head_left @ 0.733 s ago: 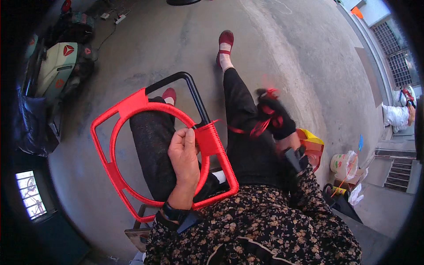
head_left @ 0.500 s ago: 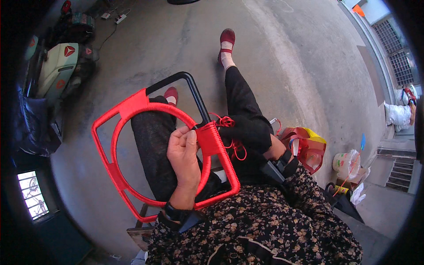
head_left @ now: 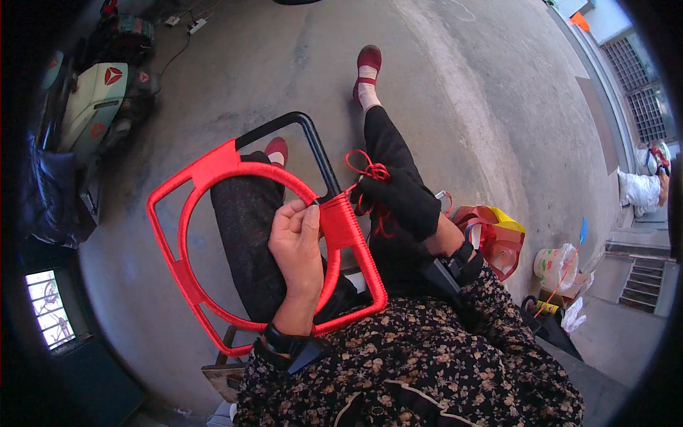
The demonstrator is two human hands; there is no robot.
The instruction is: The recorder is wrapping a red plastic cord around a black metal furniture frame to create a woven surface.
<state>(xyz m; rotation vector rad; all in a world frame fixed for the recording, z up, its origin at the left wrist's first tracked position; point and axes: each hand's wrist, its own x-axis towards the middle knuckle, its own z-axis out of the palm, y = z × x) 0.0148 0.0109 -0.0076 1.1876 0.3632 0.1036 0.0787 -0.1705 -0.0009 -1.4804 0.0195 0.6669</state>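
Note:
A rounded-square frame (head_left: 372, 274) with a ring inside it rests across my lap, mostly wrapped tightly in red cord. One corner of it, at the far right, is bare black bar (head_left: 314, 142). My bare left hand (head_left: 295, 238) pinches the frame where the ring meets the wrapped side, thumb uppermost. In a black glove, my right hand (head_left: 400, 203) is closed on a bundle of loose red cord (head_left: 370, 169) just right of the bare corner. A short taut length of cord runs from it to the wrapping's end. The glove hides the exact grip.
A red and yellow bag (head_left: 496, 242) stands on the floor to my right, with a white bucket (head_left: 553, 269) beyond it. A white motor scooter (head_left: 96, 107) is at the far left. A power strip (head_left: 196, 27) lies on the concrete floor.
My right hand has shifted slightly right and tilted up, and the cord loops now rise above the glove. My left hand and the frame stay almost in place.

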